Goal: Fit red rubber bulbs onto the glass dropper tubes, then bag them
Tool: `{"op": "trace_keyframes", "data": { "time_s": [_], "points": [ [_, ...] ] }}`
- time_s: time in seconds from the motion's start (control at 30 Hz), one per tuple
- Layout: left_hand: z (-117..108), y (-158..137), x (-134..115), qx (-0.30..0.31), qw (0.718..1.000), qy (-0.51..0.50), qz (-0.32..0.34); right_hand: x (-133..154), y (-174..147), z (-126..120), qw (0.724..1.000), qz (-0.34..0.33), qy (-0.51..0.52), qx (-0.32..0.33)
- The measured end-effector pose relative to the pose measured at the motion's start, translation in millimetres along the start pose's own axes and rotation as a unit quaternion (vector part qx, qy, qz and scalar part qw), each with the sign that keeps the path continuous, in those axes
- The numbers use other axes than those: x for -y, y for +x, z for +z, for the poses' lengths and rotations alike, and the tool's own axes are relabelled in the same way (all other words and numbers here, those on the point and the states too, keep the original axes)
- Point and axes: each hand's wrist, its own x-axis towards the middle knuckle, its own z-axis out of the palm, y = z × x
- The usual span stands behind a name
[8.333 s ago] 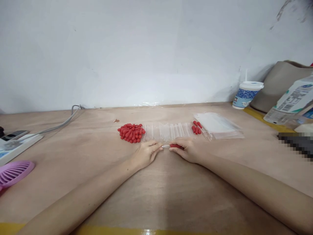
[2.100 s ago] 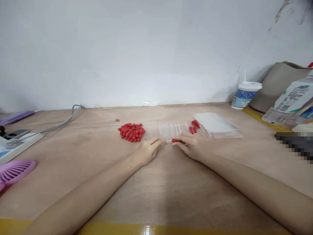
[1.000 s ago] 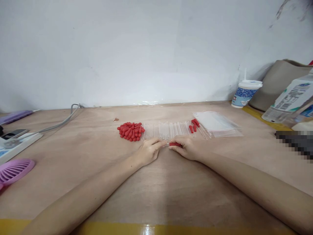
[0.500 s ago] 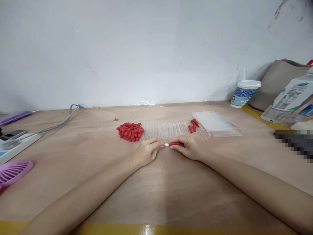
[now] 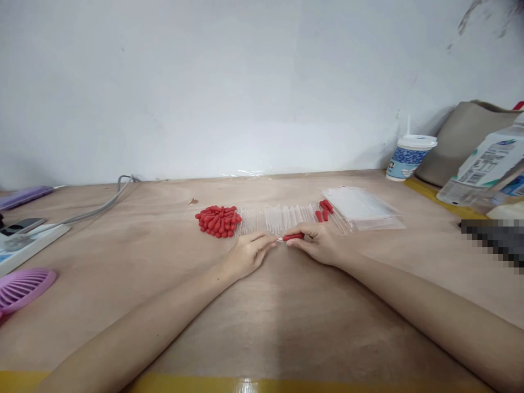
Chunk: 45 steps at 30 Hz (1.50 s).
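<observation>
My left hand (image 5: 251, 252) pinches a clear glass dropper tube (image 5: 280, 239), most of it hidden by the fingers. A red rubber dropper bulb (image 5: 292, 237) sits at the tube's right end, with the fingers of my right hand (image 5: 317, 244) closed on it. Just beyond my hands lies a row of clear dropper tubes (image 5: 274, 217). A heap of red rubber bulbs (image 5: 219, 221) is at the row's left end. At its right end, several tubes lie with red bulbs (image 5: 326, 206) on or against them.
Clear plastic bags (image 5: 360, 207) lie right of the tubes. A paper cup (image 5: 410, 157) with a straw, a plastic bottle (image 5: 483, 166) and a grey bin (image 5: 454, 139) stand back right. At left are a power strip (image 5: 36, 243), a cable (image 5: 104, 206) and a pink fan (image 5: 28, 289).
Both hands have shifted very slightly to the right, along with the tube and bulb. Less of the clear tube shows between my fingers. The heaps and bags lie as before.
</observation>
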Motion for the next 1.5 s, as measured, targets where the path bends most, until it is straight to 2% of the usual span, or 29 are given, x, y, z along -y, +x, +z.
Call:
{"op": "trace_keyframes", "data": {
  "time_s": [0.1,0.23,0.33,0.4,0.53,0.67,0.83,0.97,1.07,1.17,1.27,1.5],
  "points": [
    [-0.5,1.2,-1.3,0.014,1.000,-0.010,-0.008,3.4,3.9,0.7,0.994,0.049,0.090,-0.042],
    [-3.5,2.5,-3.2,0.024,0.999,0.003,-0.048,2.8,16.9,-8.9,0.963,0.121,0.197,-0.141],
    [-4.0,3.2,-3.6,0.025,0.996,0.017,-0.083,-8.3,30.7,-37.6,0.941,0.176,0.165,-0.237],
    [-3.3,3.7,-3.4,0.038,0.995,0.018,-0.087,-21.1,38.0,-62.6,0.941,0.196,0.071,-0.267],
    [-2.7,5.2,-4.0,0.065,0.994,0.013,-0.088,-49.8,43.1,-96.7,0.929,0.234,-0.162,-0.239],
    [-4.5,6.7,-5.6,0.081,0.992,0.016,-0.092,-67.9,40.1,-95.2,0.901,0.265,-0.282,-0.194],
    [-5.8,7.3,-6.3,0.086,0.992,0.015,-0.088,-73.0,34.8,-86.7,0.882,0.295,-0.332,-0.159],
    [-5.3,7.0,-5.6,0.086,0.993,0.012,-0.084,-65.2,34.0,-90.9,0.882,0.271,-0.352,-0.157],
    [-4.6,6.9,-5.2,0.083,0.993,0.010,-0.079,-56.3,32.9,-94.2,0.904,0.234,-0.351,-0.065],
    [-4.0,6.7,-5.0,0.083,0.993,0.009,-0.079,-51.0,29.4,-95.9,0.908,0.201,-0.368,0.017],
    [-3.6,6.4,-4.9,0.086,0.993,0.009,-0.083,-51.6,25.5,-97.0,0.898,0.190,-0.394,0.045],
    [-3.8,6.7,-4.7,0.085,0.993,0.010,-0.080,-56.3,22.6,-95.4,0.901,0.189,-0.381,0.088]
  ]
}}
